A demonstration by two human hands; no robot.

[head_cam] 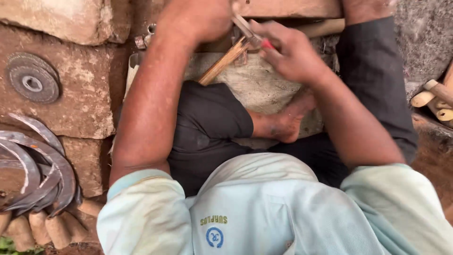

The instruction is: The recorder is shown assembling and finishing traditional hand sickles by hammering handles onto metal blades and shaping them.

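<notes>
Above the burlap sack, right hand grip closed round a wooden-handled tool (left hand grip unclear).

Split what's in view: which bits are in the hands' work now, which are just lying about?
In hand:
- left hand, at the top edge, grip hidden
- right hand, fingers closed on a small tool with a red tip
- wooden stick under both hands
- burlap cloth beneath

Lying about:
- curved sickle blades with wooden handles
- grinding disc
- loose wooden handles
</notes>
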